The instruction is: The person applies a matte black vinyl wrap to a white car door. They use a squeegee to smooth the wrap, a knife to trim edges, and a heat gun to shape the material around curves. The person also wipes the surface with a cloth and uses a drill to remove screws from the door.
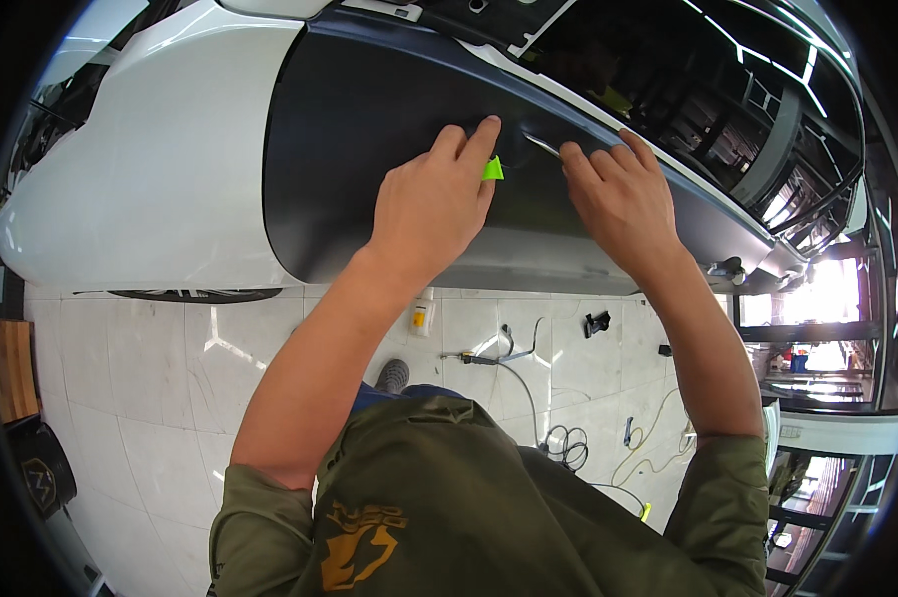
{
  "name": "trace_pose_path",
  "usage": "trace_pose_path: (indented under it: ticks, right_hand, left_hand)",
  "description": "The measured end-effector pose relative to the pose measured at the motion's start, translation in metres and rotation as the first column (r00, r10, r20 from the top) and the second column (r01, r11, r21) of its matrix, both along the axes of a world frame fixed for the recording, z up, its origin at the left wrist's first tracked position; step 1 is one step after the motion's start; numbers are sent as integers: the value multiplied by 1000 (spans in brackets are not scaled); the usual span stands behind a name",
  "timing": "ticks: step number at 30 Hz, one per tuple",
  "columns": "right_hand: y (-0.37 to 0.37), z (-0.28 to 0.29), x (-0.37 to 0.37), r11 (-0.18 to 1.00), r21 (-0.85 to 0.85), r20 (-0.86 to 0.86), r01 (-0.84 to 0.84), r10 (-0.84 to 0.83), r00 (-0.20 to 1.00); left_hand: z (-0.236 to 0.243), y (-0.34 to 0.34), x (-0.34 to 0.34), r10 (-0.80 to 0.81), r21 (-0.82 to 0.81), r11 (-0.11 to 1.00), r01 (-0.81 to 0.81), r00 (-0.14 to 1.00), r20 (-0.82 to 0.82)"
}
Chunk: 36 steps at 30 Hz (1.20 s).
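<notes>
In front of me is a car door (pixel 340 149) with a dark matte grey surface. My left hand (pixel 424 204) rests against its upper part, fingers closed around a small lime-green squeegee (pixel 492 170) that mostly hides behind them. The index fingertip reaches up along the panel. To the right, my right hand (pixel 623 204) grips a thin silver tool (pixel 541 144). Its tip points left toward the door, close to the left fingertips. Whether that tip touches the surface I cannot tell. The other fingers curl near the window's lower edge.
A white body panel (pixel 171 149) adjoins the door at left, and dark window glass (pixel 658 90) rises above. On the tiled floor lie a torch-like tool with a hose (pixel 481 359), coiled cables (pixel 568 448), a yellow-labelled container (pixel 421 318) and a black object (pixel 596 324).
</notes>
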State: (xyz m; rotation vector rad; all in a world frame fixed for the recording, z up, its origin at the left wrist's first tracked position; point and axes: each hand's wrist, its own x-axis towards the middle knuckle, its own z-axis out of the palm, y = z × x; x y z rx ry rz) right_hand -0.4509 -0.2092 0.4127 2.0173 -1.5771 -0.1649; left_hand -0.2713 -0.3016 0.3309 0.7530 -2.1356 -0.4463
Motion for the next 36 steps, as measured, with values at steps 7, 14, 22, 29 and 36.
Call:
trace_pose_path:
  ticks: [7, 14, 22, 29, 36]
  right_hand:
    - [-7, 9, 6, 999, 12, -91, -36, 37, 995]
    - [-6, 10, 9, 1000, 15, -181, 2, 1, 983]
    - [-7, 11, 14, 1000, -10, -255, 28, -30, 967]
    - [-2, 2, 17, 996, -43, -200, 76, -83, 976]
    - [2, -7, 16, 992, -86, -88, 97, -104, 991]
  left_hand:
    - [-11, -2, -8, 43, -53, 997, -47, 996, -78]
    - [-12, -3, -10, 33, -70, 997, -39, 996, -77]
    - [-12, -4, -9, 18, -47, 999, -23, 995, -99]
    - [-10, -4, -8, 8, -28, 1000, -11, 996, -89]
    - [-9, -5, -9, -5, -5, 1000, 5, 997, -83]
